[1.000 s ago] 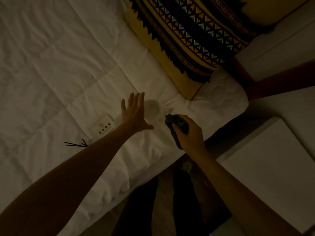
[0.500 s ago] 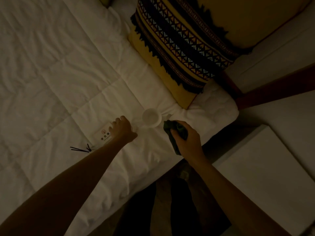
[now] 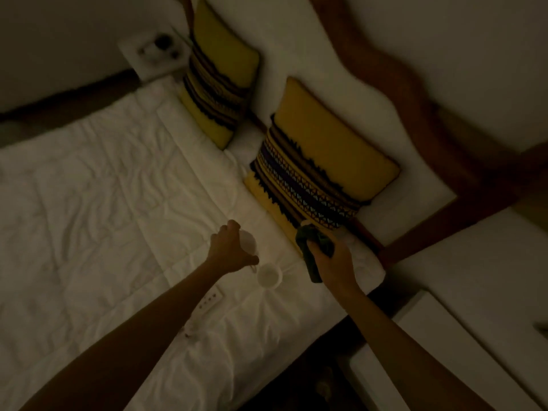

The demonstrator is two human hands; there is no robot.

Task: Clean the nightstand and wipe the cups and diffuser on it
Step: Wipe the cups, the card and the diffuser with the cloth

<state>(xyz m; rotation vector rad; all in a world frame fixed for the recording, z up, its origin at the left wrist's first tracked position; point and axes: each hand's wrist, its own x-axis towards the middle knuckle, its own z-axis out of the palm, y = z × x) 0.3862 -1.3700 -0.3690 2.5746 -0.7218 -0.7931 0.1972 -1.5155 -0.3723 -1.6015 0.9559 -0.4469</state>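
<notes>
In the head view we see our left hand (image 3: 229,250) curled around a white cup (image 3: 248,241), lifted just above the white duvet (image 3: 98,209); the fingers wrap its side and hide most of it. A second white cup (image 3: 269,276) sits on the duvet just beside that hand, mouth up, apart from the fingers. Our right hand (image 3: 332,264) grips a dark cloth (image 3: 312,247), bunched in the fist with one end hanging down (the light is dim, so its colour is hard to tell). The nightstand (image 3: 462,330) lies to the right of the bed, below our right forearm. A white strip with small dark dots (image 3: 210,299) rests on the duvet under our left forearm. Two yellow patterned cushions (image 3: 323,161) lean at the headboard. A far nightstand (image 3: 154,51) carries small blurred items.
</notes>
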